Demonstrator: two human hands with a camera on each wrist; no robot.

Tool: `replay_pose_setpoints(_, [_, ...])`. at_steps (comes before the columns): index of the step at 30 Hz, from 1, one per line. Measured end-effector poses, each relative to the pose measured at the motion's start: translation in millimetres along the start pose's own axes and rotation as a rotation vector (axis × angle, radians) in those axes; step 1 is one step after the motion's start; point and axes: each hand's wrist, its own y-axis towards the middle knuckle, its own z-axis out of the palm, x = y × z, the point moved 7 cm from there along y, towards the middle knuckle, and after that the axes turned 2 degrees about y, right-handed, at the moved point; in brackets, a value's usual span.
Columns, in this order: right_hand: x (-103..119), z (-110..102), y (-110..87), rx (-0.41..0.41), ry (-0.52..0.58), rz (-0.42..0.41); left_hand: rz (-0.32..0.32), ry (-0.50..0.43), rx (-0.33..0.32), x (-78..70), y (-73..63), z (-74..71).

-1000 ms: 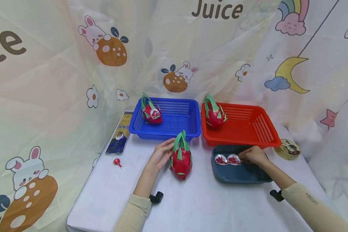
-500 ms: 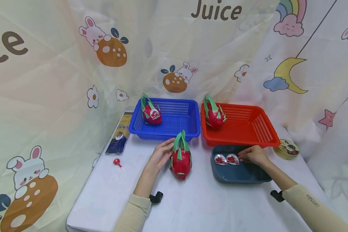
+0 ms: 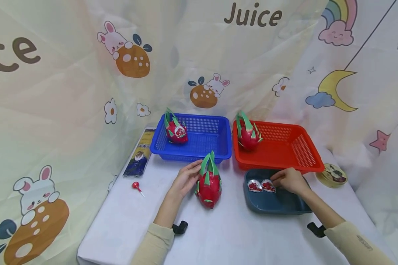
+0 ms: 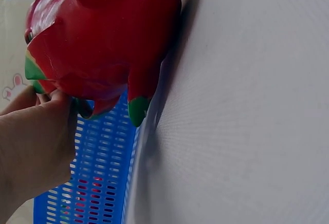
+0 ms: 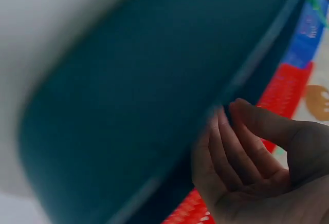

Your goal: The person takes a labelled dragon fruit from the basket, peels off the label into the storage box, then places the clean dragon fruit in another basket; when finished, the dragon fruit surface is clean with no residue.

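Note:
Beside a red dragon fruit point(image 3: 208, 189) with green leaves, my left hand point(image 3: 185, 179) grips its left side near the leaf base. The left wrist view shows the fruit point(image 4: 103, 39) large, with the left hand's point(image 4: 38, 136) fingertips against it. My right hand point(image 3: 290, 180) reaches into a dark teal tray point(image 3: 285, 204). Its bent fingers and thumb pinch the edge of the right one of two round red-and-white stickers point(image 3: 269, 186); the other sticker point(image 3: 254, 186) lies beside it. In the right wrist view the tray point(image 5: 128, 90) wall hides the right hand's point(image 5: 247, 157) fingertips and the stickers.
Behind stand a blue basket point(image 3: 189, 152) with a stickered dragon fruit point(image 3: 176, 132) and a red basket point(image 3: 282, 162) with another dragon fruit point(image 3: 248, 138). On the left lie a lollipop point(image 3: 136, 185) and a dark blue-and-gold packet point(image 3: 139, 154). A round tin point(image 3: 332, 176) sits at right.
The head view has shifted slightly. Both hands stay almost where they were, and the sticker under my right fingers looks slightly turned. The dragon fruit has not moved on the table.

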Motion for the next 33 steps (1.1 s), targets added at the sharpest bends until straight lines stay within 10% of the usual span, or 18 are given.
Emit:
replay_pose_setpoints(14, [96,41,13.7,0.170,0.190,-0.116,-0.003,0.022,-0.019,0.8,-0.6,-0.8])
replay_pose_setpoints(33, [141,110,64.0,0.362,0.542,-0.029,0.002,-0.004,-0.028,3.2,2.3,-3.7])
